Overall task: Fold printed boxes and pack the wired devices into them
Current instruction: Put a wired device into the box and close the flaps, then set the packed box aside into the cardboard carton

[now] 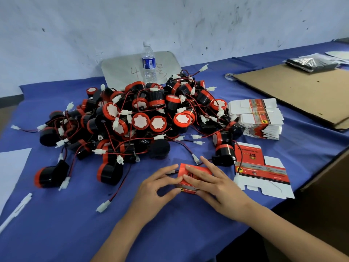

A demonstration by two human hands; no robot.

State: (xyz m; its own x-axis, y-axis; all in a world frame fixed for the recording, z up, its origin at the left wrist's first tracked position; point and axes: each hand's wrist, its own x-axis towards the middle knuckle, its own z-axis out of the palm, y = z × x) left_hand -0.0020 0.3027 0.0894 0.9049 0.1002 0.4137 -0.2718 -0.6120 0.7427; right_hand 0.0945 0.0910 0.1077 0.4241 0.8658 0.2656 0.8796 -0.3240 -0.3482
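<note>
the red printed box (203,171) lies on the blue cloth (75,224) at the near middle of the table, directly under both hands, with its long axis running left to right across the person. the right hand (213,188) lies over its top and right part, fingers mostly straight and spread, pressing it down rather than wrapping it. the left hand (160,188) is at the box's left end, fingers bent and closing on that end, with a white plug (171,172) poking out just beside the fingertips. so the open end seems to face left, toward the left hand, and that hand is the nearer one for tucking the plug in and shutting the flap; whether a whole device already sits inside cannot be seen. just right of the box lies one unfolded flat box (262,173), and a loose black and red device (224,156) rests on its far edge, near the right hand's fingertips. further back is the banded stack of flat boxes (260,118). the big tangled pile of wired devices (141,118) fills the middle of the table, its stray wires reaching close to the box's far side, which could snag. a water bottle (149,61) stands behind the pile, and a brown cardboard sheet (294,91) lies far right.
</note>
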